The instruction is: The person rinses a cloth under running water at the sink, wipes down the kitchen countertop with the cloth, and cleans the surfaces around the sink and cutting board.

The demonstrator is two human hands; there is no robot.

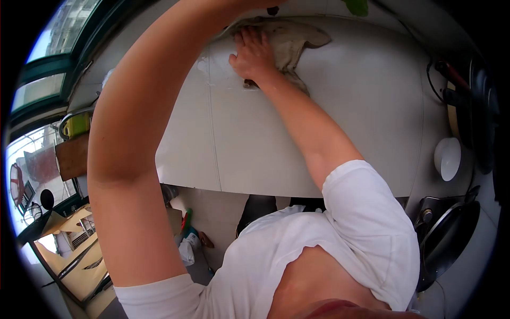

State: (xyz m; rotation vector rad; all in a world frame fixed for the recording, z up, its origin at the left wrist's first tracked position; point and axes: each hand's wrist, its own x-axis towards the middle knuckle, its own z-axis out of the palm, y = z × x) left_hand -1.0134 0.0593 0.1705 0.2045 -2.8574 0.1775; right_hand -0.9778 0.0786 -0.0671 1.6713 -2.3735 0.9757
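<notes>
A crumpled greyish-beige cloth (292, 40) lies on the light counter (255, 141) near its far side. My right hand (254, 53) rests palm down on the cloth's left part, its fingers apart and stretched forward. The thumb sticks out to the left over the bare counter, where a few wet-looking marks show. My left arm (133, 117) reaches up across the left of the view and leaves at the top edge. My left hand is beyond the frame, so what it touches is hidden.
A white bowl (448, 159) stands at the right, with a dark pan (451, 239) on a stove below it. More dark cookware (467, 101) leans at the upper right. Windows (48, 64) line the left. A green leafy piece (357, 7) shows at the top.
</notes>
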